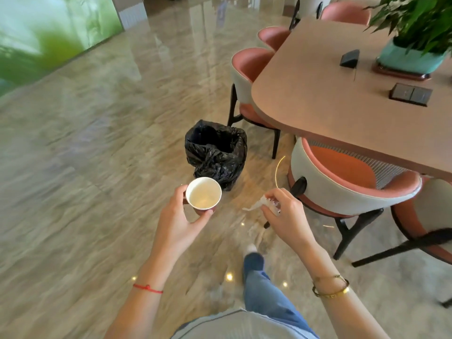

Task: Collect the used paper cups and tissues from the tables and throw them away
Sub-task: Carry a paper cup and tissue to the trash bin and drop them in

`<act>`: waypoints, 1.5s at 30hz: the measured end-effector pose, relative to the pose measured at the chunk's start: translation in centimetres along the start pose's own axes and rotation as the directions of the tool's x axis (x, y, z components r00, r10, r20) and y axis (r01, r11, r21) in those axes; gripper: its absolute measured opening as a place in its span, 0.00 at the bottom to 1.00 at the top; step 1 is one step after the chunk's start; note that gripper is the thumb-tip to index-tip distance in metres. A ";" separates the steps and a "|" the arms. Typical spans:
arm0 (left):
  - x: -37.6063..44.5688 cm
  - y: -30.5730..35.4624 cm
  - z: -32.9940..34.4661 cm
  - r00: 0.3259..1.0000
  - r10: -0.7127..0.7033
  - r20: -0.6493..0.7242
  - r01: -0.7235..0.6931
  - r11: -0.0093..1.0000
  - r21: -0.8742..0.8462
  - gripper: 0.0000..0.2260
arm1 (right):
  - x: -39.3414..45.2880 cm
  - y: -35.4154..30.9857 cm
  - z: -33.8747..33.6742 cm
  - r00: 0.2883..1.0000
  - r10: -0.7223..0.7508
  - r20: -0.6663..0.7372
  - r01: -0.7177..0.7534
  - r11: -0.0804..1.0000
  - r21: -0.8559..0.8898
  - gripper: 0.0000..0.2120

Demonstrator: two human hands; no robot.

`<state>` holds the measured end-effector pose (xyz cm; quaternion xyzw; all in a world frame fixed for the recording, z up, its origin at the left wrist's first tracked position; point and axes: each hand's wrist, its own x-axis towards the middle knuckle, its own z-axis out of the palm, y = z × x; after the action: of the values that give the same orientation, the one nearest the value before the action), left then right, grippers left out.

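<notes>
My left hand [179, 220] grips a paper cup [203, 195], red outside and white inside, held upright with its mouth facing me. My right hand [285, 212] pinches a crumpled white tissue [259, 204] that sticks out to the left of the fingers. A waste bin lined with a black bag [216, 152] stands on the floor just beyond both hands, its mouth open. The cup hangs in front of the bin's near side.
A long tan table [330, 94] stands at the right, with pink-and-white chairs [342, 189] tucked along its near edge. On it are a potted plant [413, 55], a small black object [349, 58] and a socket panel [411, 94]. Glossy marble floor [85, 167] spreads left.
</notes>
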<state>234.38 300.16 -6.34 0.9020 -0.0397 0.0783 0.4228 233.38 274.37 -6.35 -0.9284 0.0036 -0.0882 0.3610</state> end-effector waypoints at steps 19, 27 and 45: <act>42.6 -5.2 9.8 0.994 -0.107 -0.034 0.109 0.993 0.051 0.28 | 46.8 6.2 6.9 0.980 -0.071 0.184 0.068 0.997 0.027 0.05; 57.4 -10.6 12.3 0.983 -0.141 0.114 0.131 0.987 0.090 0.29 | 59.7 7.3 13.2 0.977 0.025 0.212 -0.025 1.000 -0.002 0.05; 76.7 -20.2 13.5 0.810 -0.121 0.574 0.031 0.986 0.165 0.25 | 69.9 8.6 22.0 0.861 0.473 0.188 -0.475 0.879 -0.032 0.14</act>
<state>314.08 302.31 -16.70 0.9123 -0.1250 -0.2156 0.3249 306.36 277.84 -16.82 -0.9002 0.1964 0.0925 0.3775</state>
